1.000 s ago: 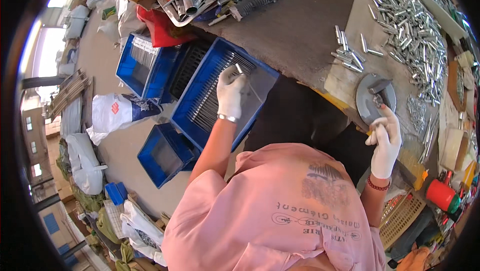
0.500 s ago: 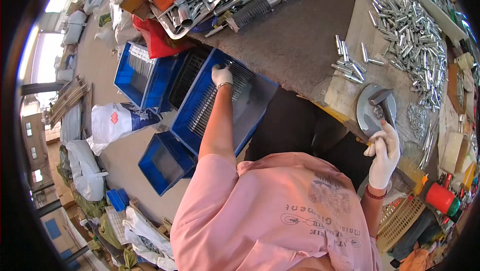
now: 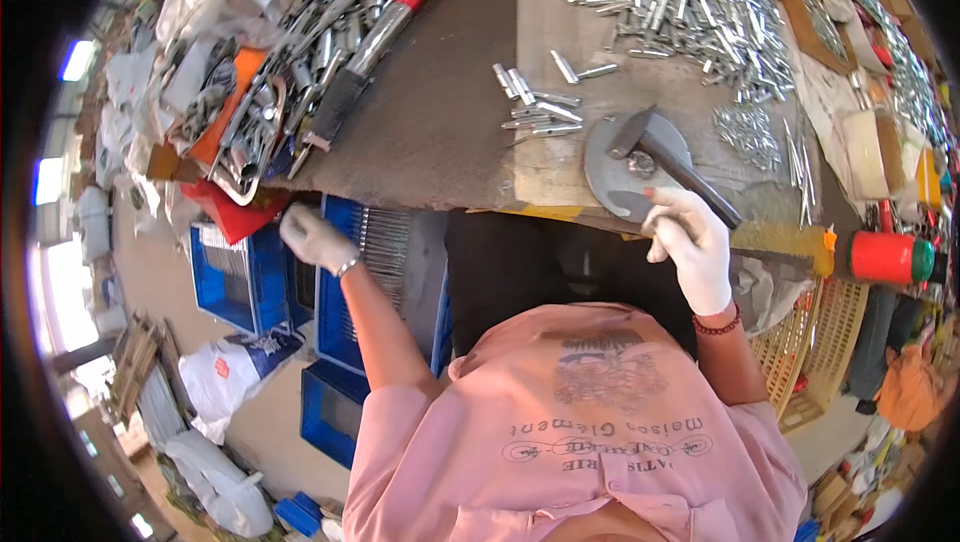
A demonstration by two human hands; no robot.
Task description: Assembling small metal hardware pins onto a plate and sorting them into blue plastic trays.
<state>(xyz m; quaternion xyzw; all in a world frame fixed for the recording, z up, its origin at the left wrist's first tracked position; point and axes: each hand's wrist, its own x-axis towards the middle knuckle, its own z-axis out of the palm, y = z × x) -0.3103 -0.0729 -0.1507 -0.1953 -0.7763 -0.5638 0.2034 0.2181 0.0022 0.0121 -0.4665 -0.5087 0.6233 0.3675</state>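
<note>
My left hand [image 3: 315, 239], in a white glove, is over the far left edge of a blue bin [image 3: 326, 317]. Its fingers point away and downward, so their grip is hidden. Inside that bin lie many thin metal rods [image 3: 382, 254] in rows. My right hand [image 3: 692, 250], gloved too, hovers at the bench's near edge with its fingers curled in and one bare fingertip showing. What it holds, if anything, cannot be made out. Just beyond it a hammer [image 3: 690, 177] rests across a round grey metal plate [image 3: 607, 164]. Several short metal tubes [image 3: 540, 112] lie left of the plate.
A large heap of metal tubes [image 3: 690, 12] covers the far right of the bench [image 3: 430, 132]. Small metal pieces [image 3: 748, 137] lie nearer. At the left are tools and a red cloth [image 3: 232, 212]. Another blue bin [image 3: 240, 287] and a yellow basket [image 3: 835, 342] flank me.
My view has turned toward the bench. My left hand has moved from above the rods to the bin's far left edge. The right hand stays near the plate, fingers still curled.
</note>
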